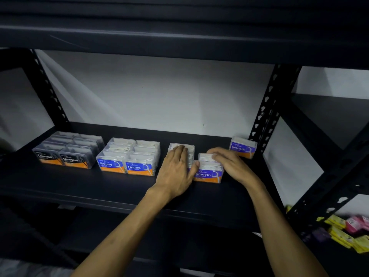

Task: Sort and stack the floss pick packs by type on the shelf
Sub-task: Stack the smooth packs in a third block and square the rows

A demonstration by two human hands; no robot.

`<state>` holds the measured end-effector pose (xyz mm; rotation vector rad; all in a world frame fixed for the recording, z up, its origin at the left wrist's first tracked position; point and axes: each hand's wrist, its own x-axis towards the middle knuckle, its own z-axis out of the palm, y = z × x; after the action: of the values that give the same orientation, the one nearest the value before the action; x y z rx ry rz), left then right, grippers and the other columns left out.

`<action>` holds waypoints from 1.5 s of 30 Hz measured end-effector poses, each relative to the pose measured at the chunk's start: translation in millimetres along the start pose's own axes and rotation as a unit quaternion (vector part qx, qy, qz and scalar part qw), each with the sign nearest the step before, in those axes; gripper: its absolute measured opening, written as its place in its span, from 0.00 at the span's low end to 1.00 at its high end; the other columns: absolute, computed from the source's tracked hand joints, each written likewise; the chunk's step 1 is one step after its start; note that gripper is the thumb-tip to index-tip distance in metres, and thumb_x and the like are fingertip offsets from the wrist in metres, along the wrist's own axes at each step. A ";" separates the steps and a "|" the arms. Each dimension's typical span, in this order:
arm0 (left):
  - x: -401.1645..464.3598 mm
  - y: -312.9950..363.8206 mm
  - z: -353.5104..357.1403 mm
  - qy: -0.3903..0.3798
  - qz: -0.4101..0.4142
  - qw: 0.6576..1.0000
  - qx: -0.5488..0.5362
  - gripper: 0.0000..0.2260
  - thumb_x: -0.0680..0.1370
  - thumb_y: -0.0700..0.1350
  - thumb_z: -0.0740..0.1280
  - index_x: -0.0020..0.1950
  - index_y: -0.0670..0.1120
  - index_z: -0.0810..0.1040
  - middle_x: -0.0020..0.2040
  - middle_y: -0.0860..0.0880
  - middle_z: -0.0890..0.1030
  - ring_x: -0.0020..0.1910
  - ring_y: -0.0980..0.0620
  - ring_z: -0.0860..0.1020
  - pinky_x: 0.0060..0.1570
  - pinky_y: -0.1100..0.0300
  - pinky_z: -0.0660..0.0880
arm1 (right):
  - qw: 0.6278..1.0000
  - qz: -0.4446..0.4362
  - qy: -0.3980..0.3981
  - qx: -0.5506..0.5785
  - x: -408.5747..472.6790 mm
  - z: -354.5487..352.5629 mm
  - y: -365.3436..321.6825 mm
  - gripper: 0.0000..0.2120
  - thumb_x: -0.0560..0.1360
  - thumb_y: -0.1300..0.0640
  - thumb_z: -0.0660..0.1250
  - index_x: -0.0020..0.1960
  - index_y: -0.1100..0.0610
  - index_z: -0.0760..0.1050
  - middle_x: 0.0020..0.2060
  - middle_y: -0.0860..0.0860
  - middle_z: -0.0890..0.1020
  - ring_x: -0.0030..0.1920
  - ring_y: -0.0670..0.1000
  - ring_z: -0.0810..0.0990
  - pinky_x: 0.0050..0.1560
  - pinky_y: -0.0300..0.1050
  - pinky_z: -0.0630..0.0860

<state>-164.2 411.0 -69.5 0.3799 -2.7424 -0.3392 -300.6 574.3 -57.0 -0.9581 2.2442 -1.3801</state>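
A clear Smooth pack (pixel 208 172) sits at the shelf's (pixel 119 188) front, right of centre. The right hand (pixel 229 163) rests over its top from 3 o'clock, fingers loosely curled on it. At 9 o'clock the left hand (pixel 177 168) lies flat on a neighbouring pack (pixel 181 147), thumb touching the Smooth pack. Farther toward 9 o'clock stand the Round packs (pixel 129 158), then the Charcoal packs (pixel 67 151). At 2 o'clock stands a lone Smooth pack (pixel 242 146).

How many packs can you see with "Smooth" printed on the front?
2. One Smooth pack sits at the shelf front between both hands; the other stands alone by the right post. The hands cover more packs whose labels are hidden.
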 end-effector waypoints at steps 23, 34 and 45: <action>-0.2 0.9 1.9 -0.018 0.019 0.999 0.038 0.33 0.83 0.62 0.46 0.79 0.41 0.57 0.79 0.42 0.59 0.78 0.46 0.56 0.77 0.54 0.50 | 0.995 -0.024 -0.047 -0.081 -15.3 -3.6 8.7 0.38 0.69 0.57 0.78 0.74 0.49 0.66 0.64 0.45 0.72 0.63 0.44 0.73 0.66 0.50 0.74; 20.0 13.7 -11.6 -0.042 0.066 0.996 -0.035 0.31 0.83 0.63 0.50 0.81 0.48 0.53 0.82 0.48 0.48 0.80 0.52 0.41 0.77 0.56 0.40 | 0.932 -0.001 0.352 -0.091 5.8 -35.7 12.8 0.20 0.76 0.57 0.70 0.67 0.58 0.74 0.65 0.54 0.75 0.67 0.55 0.72 0.65 0.45 0.69; 27.6 19.0 16.2 -0.087 0.085 0.992 0.032 0.36 0.80 0.66 0.39 0.81 0.47 0.55 0.81 0.50 0.55 0.80 0.54 0.45 0.79 0.50 0.46 | 0.955 0.090 0.256 -0.122 26.3 -49.0 38.3 0.19 0.78 0.63 0.68 0.68 0.59 0.74 0.63 0.58 0.76 0.61 0.57 0.77 0.55 0.44 0.74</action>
<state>-199.3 423.4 -70.4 0.1370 -2.9357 -0.2518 -362.6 599.6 -65.9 -0.4734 2.8538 -1.4129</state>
